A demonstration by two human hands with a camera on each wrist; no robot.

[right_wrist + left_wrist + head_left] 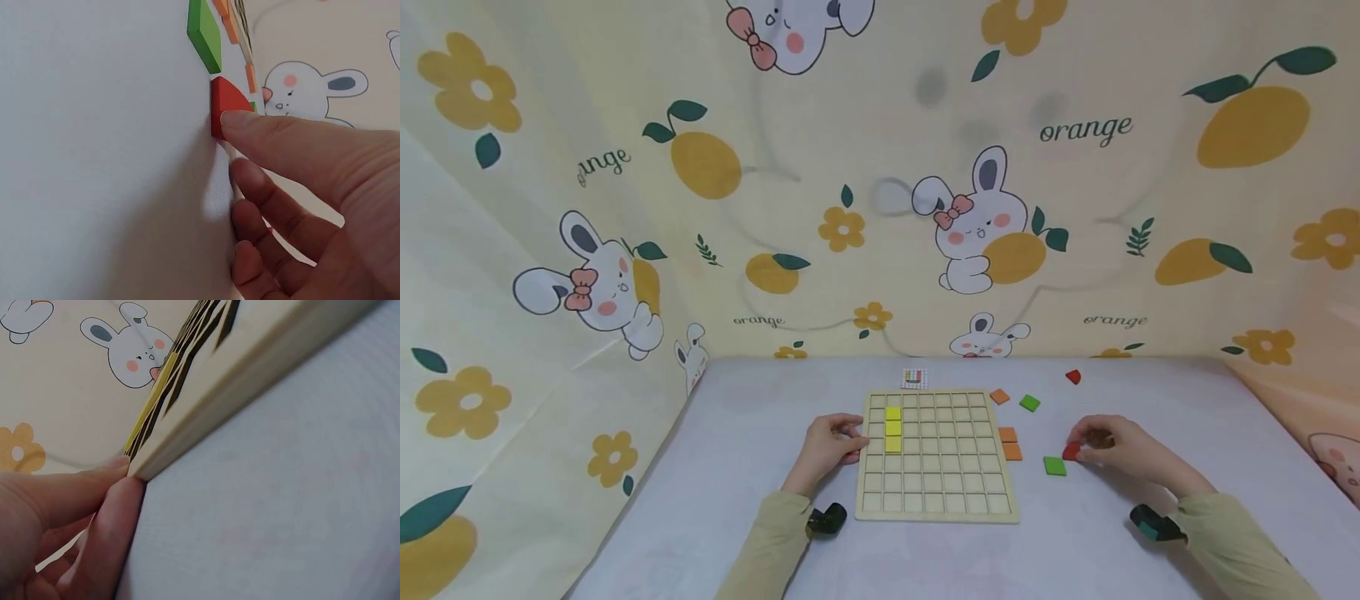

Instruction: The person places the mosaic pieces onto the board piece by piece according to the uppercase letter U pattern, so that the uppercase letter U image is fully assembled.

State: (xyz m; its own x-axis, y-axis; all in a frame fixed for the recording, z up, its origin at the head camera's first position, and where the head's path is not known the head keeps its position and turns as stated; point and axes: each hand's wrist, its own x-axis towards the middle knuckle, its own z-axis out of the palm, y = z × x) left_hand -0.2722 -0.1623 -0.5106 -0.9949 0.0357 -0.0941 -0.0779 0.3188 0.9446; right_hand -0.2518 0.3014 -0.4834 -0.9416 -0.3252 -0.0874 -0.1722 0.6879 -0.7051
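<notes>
A pale wooden grid board point(936, 517) lies flat, with three yellow square tiles point(892, 428) in a column of its cells. At the board's left edge my left hand point(829, 450) pinches the rim; thumb and a finger meet right at the edge in the left wrist view. My right hand point(1123, 450) holds a red rounded-edge piece point(226, 103) down at the table, thumb pressed on its side. A green tile point(1055, 466) lies close beside the red piece.
Orange tiles point(1012, 452) lie along the board's right edge. Further back are another orange tile point(999, 397), a green tile point(1030, 403) and a second red piece point(1073, 377). A small patterned card point(914, 379) lies behind the board, before a printed curtain point(820, 167).
</notes>
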